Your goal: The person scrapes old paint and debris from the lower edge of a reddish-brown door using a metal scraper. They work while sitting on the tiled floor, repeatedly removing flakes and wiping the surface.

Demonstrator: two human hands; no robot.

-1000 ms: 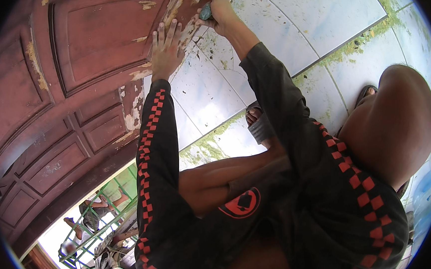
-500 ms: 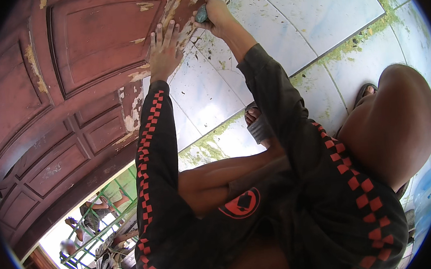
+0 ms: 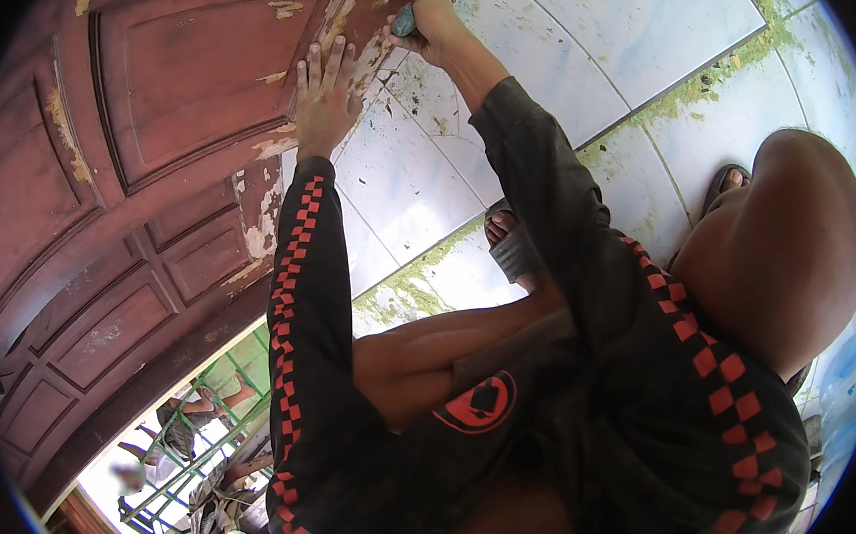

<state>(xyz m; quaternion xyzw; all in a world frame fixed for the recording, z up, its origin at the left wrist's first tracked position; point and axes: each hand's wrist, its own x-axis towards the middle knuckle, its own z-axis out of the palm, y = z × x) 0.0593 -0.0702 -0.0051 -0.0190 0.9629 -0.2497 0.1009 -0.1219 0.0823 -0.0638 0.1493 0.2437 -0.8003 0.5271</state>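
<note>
My left hand (image 3: 328, 110) lies flat on the lower edge of a reddish-brown panelled wooden door (image 3: 216, 73), its fingers spread and pointing up. Just to its right, my right hand (image 3: 439, 30) is closed round a hand tool with a rounded blue-green handle (image 3: 403, 21). The tool's working end is mostly hidden by my hand, against the door's edge at the top of the view. Around both hands the paint is chipped, with pale bare patches (image 3: 341, 10) showing.
White floor tiles (image 3: 569, 19), strewn with chips and greenish dust (image 3: 420, 292), spread to the right. My sandalled feet (image 3: 516, 246) and bent knee are near. At lower left, beyond the doorway, another person (image 3: 186, 423) is beside a green metal frame (image 3: 228, 380).
My right hand has shifted slightly with the tool along the door's edge. The left hand stays almost in place. Beyond the doorway, the other person has moved a little.
</note>
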